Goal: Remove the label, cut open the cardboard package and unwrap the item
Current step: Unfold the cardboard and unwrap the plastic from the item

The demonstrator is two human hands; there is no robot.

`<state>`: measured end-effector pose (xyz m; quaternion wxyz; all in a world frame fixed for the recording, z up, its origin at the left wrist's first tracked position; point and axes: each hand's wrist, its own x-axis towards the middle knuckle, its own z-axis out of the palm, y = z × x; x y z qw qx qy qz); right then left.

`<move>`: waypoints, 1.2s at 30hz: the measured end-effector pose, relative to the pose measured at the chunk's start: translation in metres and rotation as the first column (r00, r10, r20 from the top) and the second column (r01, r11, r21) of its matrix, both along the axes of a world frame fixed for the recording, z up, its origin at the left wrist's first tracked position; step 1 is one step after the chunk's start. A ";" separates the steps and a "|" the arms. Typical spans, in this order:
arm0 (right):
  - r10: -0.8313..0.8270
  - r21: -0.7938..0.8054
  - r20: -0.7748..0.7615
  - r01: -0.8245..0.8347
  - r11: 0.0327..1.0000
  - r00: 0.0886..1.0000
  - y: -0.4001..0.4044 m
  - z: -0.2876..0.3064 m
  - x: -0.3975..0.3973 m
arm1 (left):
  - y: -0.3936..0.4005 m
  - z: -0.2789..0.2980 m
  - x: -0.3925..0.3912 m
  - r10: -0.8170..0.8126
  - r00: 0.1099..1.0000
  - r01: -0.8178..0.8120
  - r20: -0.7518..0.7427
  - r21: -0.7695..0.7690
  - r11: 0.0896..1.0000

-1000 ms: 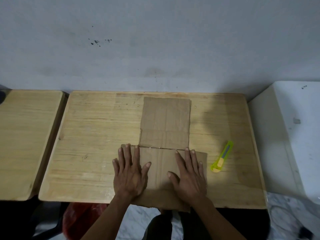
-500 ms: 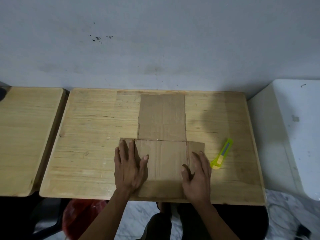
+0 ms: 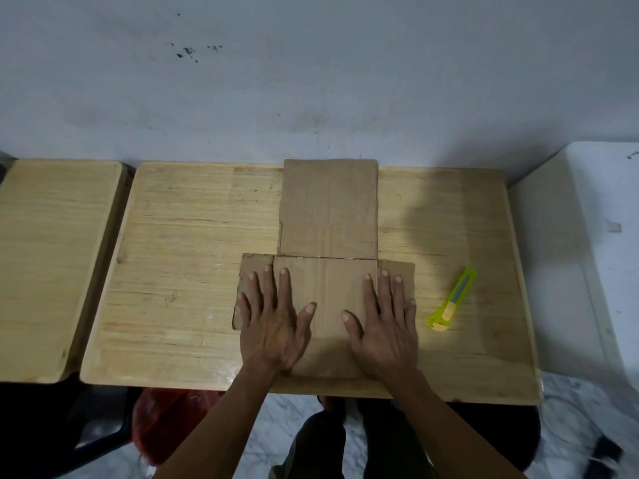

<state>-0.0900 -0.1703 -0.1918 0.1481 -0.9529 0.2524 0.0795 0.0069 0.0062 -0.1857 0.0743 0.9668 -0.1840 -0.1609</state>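
A flattened brown cardboard package (image 3: pixel 328 209) lies opened out on the wooden table (image 3: pixel 193 257), its long flap reaching the back edge and short flaps spread to both sides. My left hand (image 3: pixel 273 323) presses flat on its left part, fingers apart. My right hand (image 3: pixel 383 326) presses flat on its right part, fingers apart. A yellow-green utility knife (image 3: pixel 453 299) lies on the table just right of the cardboard, apart from my right hand. No label or wrapped item shows.
A second wooden table (image 3: pixel 52 257) stands to the left across a narrow gap. A white cabinet (image 3: pixel 587 257) stands at the right. A grey wall runs behind. A red bag (image 3: pixel 166 423) sits on the floor under the table's front edge.
The cardboard has been squared up and pushed farther back on the table. My right hand shifted to the right flap, then came back flat onto the cardboard.
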 end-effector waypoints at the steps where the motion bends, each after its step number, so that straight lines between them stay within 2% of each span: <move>1: 0.004 -0.009 0.007 -0.004 1.000 1.000 0.000 -0.002 0.000 | 0.002 -0.003 0.000 -0.010 1.000 0.010 0.011 0.011 1.000; 8: 0.042 -0.099 0.040 -0.038 0.994 0.998 -0.001 -0.010 -0.003 | 0.003 -0.006 0.000 -0.016 0.999 0.014 0.038 0.039 0.999; 15: 0.064 -0.010 -0.012 -0.064 0.998 0.998 -0.006 0.000 -0.004 | 0.006 -0.002 0.002 -0.017 1.000 0.017 0.007 0.000 1.000; 18: 0.143 0.065 0.012 -0.144 0.987 0.990 -0.016 0.012 -0.014 | 0.010 0.004 0.005 -0.021 0.999 0.020 -0.024 -0.046 0.999; 22: 0.297 0.167 0.124 -0.315 0.934 0.947 -0.027 0.030 -0.039 | 0.024 0.018 0.005 -0.050 0.994 0.037 -0.097 -0.124 0.992; 27: 0.435 0.244 0.117 -0.451 0.859 0.893 -0.030 0.039 -0.057 | 0.041 0.032 -0.005 -0.090 0.982 0.063 -0.163 -0.167 0.984; 31: 0.407 0.211 0.225 -0.452 0.867 0.885 -0.029 0.029 -0.052 | 0.043 0.033 -0.010 -0.072 0.988 0.047 -0.133 -0.178 0.983; 36: 0.279 0.233 0.335 -0.366 0.901 0.900 -0.028 0.028 -0.039 | 0.030 0.037 -0.007 0.031 0.999 -0.033 -0.013 -0.227 0.973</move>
